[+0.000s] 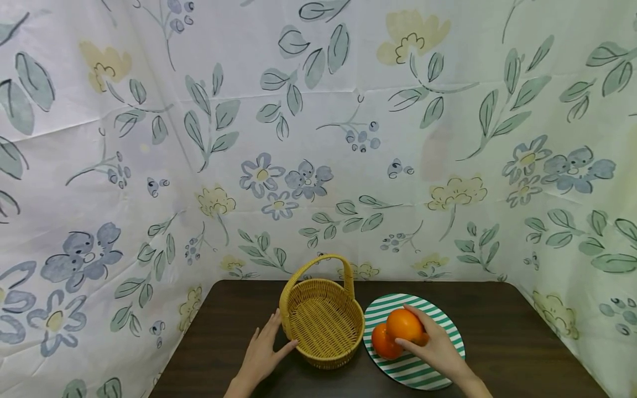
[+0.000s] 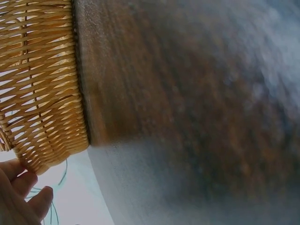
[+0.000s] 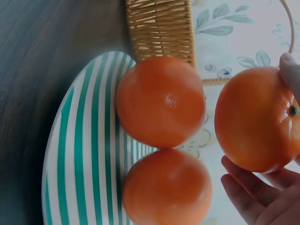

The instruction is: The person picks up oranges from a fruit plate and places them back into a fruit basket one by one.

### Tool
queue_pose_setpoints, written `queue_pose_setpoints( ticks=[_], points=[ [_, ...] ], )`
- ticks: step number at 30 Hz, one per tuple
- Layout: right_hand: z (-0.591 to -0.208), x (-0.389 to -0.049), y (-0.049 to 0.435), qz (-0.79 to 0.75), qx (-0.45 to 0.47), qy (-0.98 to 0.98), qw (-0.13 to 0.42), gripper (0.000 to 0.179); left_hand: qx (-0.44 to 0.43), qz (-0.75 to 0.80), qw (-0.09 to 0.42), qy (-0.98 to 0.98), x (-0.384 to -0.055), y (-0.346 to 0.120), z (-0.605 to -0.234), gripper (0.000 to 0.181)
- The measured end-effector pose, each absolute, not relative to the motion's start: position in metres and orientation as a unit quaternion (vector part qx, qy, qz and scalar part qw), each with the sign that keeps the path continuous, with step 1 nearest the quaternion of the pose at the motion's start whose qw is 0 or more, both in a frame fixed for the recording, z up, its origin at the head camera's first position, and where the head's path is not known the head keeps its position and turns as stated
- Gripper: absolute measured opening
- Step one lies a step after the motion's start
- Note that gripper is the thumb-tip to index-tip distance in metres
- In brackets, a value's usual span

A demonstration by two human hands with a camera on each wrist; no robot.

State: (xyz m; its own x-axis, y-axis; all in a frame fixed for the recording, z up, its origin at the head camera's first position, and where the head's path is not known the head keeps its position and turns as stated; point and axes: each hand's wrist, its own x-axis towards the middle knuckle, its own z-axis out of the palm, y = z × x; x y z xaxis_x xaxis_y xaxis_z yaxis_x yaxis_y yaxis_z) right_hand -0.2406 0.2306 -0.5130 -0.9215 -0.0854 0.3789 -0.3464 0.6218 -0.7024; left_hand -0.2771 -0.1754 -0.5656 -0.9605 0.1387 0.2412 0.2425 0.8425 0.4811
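Observation:
My right hand (image 1: 438,349) holds an orange (image 1: 404,325) between thumb and fingers, raised above a green-and-white striped plate (image 1: 413,380). In the right wrist view this orange (image 3: 258,119) shows its small green stem end, with fingers beneath it. Two more oranges lie on the plate: one orange (image 3: 161,102) nearer the basket, the other orange (image 3: 167,187) beside it. A yellow wicker basket (image 1: 325,326) with a tall arched handle stands left of the plate. At its left side is my left hand (image 1: 261,354), fingers spread and fairly straight, fingertips (image 2: 41,199) right at the woven wall.
Everything stands on a dark brown wooden table (image 1: 199,354). Behind it and along both sides hangs a white cloth (image 1: 348,166) printed with leaves and flowers. The basket's handle (image 1: 320,257) arches up at the back, and the plate sits close to the basket's right side.

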Motion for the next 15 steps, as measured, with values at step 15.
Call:
queue_pose_setpoints(
  ticks=[15],
  points=[
    [-0.508,-0.244,0.215,0.451,0.123,-0.875,0.125,0.072,-0.103,-0.267,0.095,-0.953,-0.278,-0.176,-0.566,0.083]
  ],
)
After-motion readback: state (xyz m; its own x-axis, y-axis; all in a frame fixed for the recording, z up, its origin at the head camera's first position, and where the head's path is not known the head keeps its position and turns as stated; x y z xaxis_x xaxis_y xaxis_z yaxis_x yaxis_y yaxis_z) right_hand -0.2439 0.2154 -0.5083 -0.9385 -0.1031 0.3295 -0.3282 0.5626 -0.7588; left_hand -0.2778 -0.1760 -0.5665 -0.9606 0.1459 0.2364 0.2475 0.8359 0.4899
